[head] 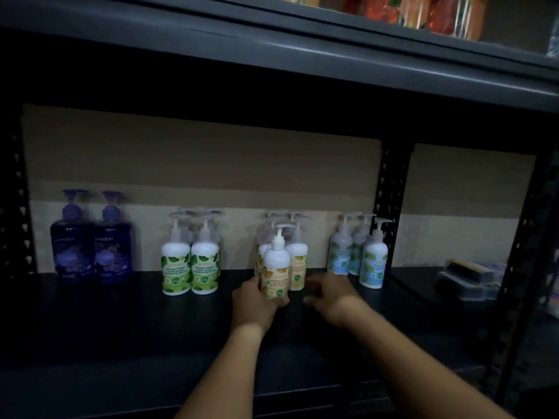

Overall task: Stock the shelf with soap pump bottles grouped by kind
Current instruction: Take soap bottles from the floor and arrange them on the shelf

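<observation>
Left hand (257, 300) grips the lower body of an orange-label pump bottle (276, 267), fingers wrapped round it from the left. The bottle stands upright on the dark shelf board (121, 328), long axis vertical, pump head on top. It sits at the near front of the orange-label group (295, 255), touching or just in front of those bottles (contact too dim to call).

Right hand (328, 293) is just right of the held bottle, blurred. Its fingers look loosely curled and empty, but I cannot tell for sure. It is not on the bottle.

Key relation: the orange group lies directly beyond the left hand, so the bottle probably only needs a short push away, or a release where it stands. Left hand is the nearer and is already on it.

Groups on the shelf, left to right:
- purple bottles (92, 252), two, far left
- green-label bottles (190, 267), two in front and more behind
- orange-label group, centre
- blue-label bottles (358, 255), three, by the upright post (393, 207)

Kinds look kept apart, with gaps between them.

Right bay holds some flat packs (467, 279) (unclear what). The shelf above (363, 49) has orange wrapped goods (423, 13).
</observation>
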Tool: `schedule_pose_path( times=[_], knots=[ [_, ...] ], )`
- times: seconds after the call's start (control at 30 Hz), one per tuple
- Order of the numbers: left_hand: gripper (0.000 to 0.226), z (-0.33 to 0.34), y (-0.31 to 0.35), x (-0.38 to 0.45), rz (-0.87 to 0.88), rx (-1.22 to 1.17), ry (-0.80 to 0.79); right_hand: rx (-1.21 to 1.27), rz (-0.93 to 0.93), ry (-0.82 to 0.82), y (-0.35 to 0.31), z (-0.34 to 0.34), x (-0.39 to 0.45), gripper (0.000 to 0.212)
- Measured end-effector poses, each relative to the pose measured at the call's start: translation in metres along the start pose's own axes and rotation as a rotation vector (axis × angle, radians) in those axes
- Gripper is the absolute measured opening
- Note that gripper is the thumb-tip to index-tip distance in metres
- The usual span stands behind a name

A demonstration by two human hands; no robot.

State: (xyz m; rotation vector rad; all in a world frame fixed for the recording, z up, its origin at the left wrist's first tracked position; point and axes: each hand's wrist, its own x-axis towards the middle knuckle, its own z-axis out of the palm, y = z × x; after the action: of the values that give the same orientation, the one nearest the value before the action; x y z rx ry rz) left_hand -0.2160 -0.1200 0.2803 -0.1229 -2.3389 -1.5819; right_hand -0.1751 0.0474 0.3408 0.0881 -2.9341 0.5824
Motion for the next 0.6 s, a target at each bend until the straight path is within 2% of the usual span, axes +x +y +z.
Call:
schedule_pose_path(
  times=[0.07,0.17,0.23,0.37,0.5,0.6],
  knots=[
    [0.067,-0.004,0.002,-0.003,-0.046,-0.009,-0.011,-0.034,0.02,-0.02,0.005,0.015,-0.024,0.046],
    [0.101,-0.016,0.008,-0.016,-0.154,0.041,-0.028,-0.033,0.04,0.038,0.006,0.029,-0.061,0.039],
    [0.11,-0.023,0.008,-0.027,-0.159,0.096,-0.04,-0.019,0.036,0.074,0.003,0.033,-0.083,0.037],
    [0.084,-0.04,0.021,-0.077,0.004,0.269,-0.111,0.04,0.01,0.192,-0.008,0.03,-0.139,0.035],
    [0.056,-0.055,0.034,-0.139,0.158,0.326,-0.203,0.109,0.03,0.243,-0.018,0.038,-0.191,0.039],
    [0.044,-0.062,0.029,-0.192,0.315,0.284,-0.16,0.164,0.051,0.263,-0.021,0.046,-0.228,0.037]
  ],
)
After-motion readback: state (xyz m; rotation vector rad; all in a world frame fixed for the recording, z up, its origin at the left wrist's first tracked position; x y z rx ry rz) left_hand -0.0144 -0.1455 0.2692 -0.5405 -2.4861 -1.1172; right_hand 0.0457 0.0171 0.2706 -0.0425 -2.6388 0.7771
